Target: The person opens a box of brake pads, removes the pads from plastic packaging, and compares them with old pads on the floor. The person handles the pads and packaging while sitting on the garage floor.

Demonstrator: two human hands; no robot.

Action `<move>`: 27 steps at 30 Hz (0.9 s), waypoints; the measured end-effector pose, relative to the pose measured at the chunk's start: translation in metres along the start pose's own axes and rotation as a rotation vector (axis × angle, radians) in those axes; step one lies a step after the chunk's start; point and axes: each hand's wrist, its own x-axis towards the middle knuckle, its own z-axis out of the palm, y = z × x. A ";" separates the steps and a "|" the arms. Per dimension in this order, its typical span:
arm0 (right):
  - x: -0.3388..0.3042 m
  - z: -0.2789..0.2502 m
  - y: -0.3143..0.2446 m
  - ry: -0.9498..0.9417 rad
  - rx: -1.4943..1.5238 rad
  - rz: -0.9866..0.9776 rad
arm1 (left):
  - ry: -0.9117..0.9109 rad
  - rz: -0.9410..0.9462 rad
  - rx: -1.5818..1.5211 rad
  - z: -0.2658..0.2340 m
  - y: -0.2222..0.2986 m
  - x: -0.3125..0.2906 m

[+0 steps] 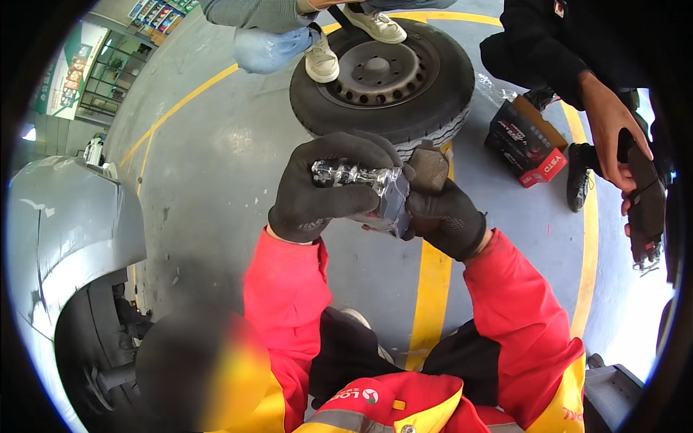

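Observation:
In front of my chest, my gloved left hand (317, 191) is wrapped round a block-shaped pack of brake pads (393, 202) in shiny clear plastic film. My gloved right hand (451, 220) is closed on a single brownish-grey brake pad (429, 169), which stands up above the thumb and fingers, right beside the pack. The fingertips of that hand also seem to touch the pack's right side. Both forearms, in red sleeves, reach up from below.
Beyond my hands lies a wheel (382, 76) with another person's shoes (321, 61) on it. An open black-and-red box (523, 144) rests on the floor. At right a co-worker's hands (613, 137) hold dark brake pads (646, 206). A silver car (79, 216) with an exposed wheel arch stands left.

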 end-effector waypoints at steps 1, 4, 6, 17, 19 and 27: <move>-0.003 0.008 -0.002 0.014 -0.018 0.012 | 0.046 -0.002 -0.051 0.001 0.000 -0.005; -0.007 0.022 -0.010 0.044 -0.058 0.050 | 0.131 -0.020 -0.199 -0.004 -0.004 -0.007; -0.003 0.025 -0.007 0.051 -0.061 0.070 | 0.141 -0.060 -0.288 -0.013 -0.005 -0.007; 0.005 0.027 0.013 0.050 -0.068 0.002 | -0.090 -0.053 -0.141 -0.045 0.001 -0.014; 0.005 0.028 0.013 0.035 -0.013 -0.009 | -0.003 0.019 -0.114 -0.037 0.001 -0.013; 0.003 0.031 -0.015 0.005 -0.348 -0.087 | 0.168 0.011 0.023 -0.018 -0.018 -0.018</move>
